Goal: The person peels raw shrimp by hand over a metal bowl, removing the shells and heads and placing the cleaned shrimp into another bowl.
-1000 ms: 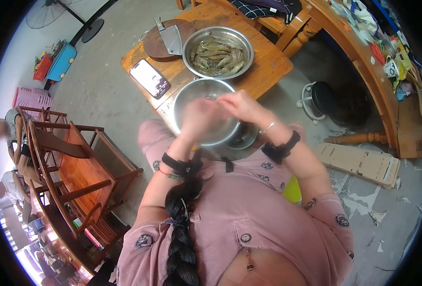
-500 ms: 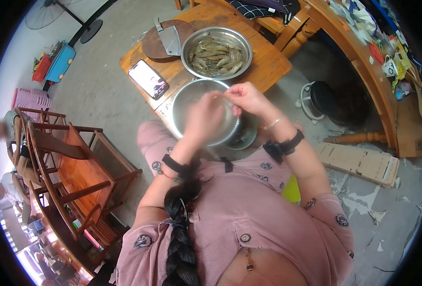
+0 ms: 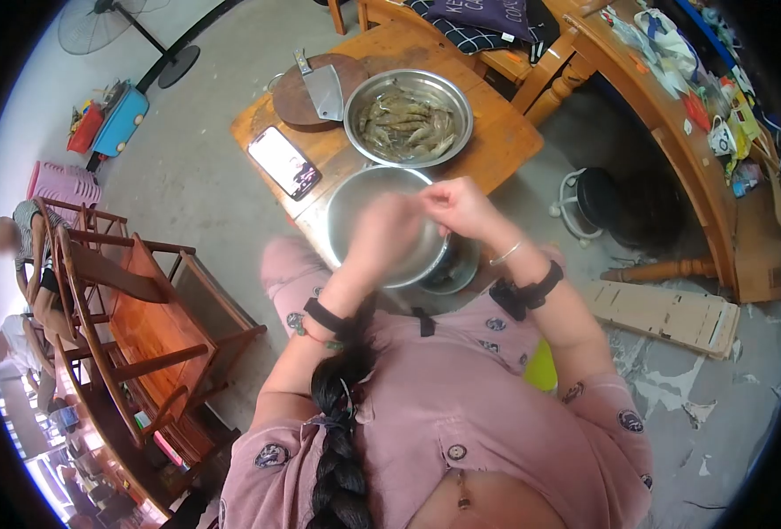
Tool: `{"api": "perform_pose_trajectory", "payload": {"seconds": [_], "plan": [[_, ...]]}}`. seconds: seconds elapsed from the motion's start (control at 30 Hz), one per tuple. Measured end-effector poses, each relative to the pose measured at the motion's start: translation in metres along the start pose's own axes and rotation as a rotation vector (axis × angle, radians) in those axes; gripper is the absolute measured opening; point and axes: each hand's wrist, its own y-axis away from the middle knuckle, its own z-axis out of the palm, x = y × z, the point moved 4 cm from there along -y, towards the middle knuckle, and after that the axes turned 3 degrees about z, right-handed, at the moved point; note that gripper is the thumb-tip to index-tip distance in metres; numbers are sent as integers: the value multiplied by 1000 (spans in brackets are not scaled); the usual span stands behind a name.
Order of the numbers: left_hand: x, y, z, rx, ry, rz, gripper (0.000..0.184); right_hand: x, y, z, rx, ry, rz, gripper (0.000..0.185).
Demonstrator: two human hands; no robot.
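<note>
While shrimp [image 3: 405, 121] lie in a metal bowl [image 3: 352, 115] on a wooden table [image 3: 503, 145], a person's blurred left hand [image 3: 383, 233] and right hand [image 3: 466, 212] sit close together above a nearer basin [image 3: 346, 210], their grip unclear.

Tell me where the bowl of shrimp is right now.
In the head view, the bowl of shrimp sits at upper centre on the wooden table, just right of the round cutting board and beyond the metal pot.

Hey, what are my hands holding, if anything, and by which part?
That can't be told: by the nearer metal bowl, your left hand is blurred, and your right hand is curled, hiding anything between its fingers.
</note>
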Motion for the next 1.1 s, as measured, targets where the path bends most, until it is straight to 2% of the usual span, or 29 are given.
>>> {"api": "perform_pose_trajectory", "payload": {"seconds": [0.03,0.1,0.23,0.3,0.4,0.43,0.5,0.57,0.67,0.7,0.73,0.77,0.8,0.83,0.9,1.03,1.1], "plan": [[4,-2,-3,1,2,4,20,6,0,0,-36,-205,84,15],[18,-4,-10,0,-63,175,20,14,-3,-4,-42,-306,146,16],[18,-1,-8,131,-54,173,22,30,-6,-1,-59,-588,302,16],[21,0,-10,233,-93,231,23,36,-3,4,-65,-641,341,16],[22,1,-14,264,-85,209,21,43,1,11,-128,-692,363,17],[21,1,-14,264,-85,210,21,42,4,13,-134,-635,363,17],[9,4,-11,281,-75,13,20,38,10,16,-138,-582,369,16],[-4,5,-6,328,-88,2,20,34,15,16,-124,-346,352,16],[-23,6,-2,362,-98,-40,18,39,26,15,-49,-251,310,18],[-40,9,5,342,14,-139,17,35,31,8,50,-122,300,16],[-47,8,6,319,125,-241,17,40,35,1,47,-122,303,16],[-59,9,9,275,300,-388,16,36,41,-16,260,322,14,14],[-64,10,9,273,300,-392,16,28,50,-25,470,765,-294,13],[-70,12,12,246,332,-424,17,32,55,-30,470,766,-292,13],[-79,13,18,192,411,-475,18,51,61,-40,407,785,-12,13],[-85,18,24,146,451,-506,16,78,69,-39,339,872,5,11],[-92,20,31,64,443,-516,19,101,68,-35,228,879,3,14]]}}
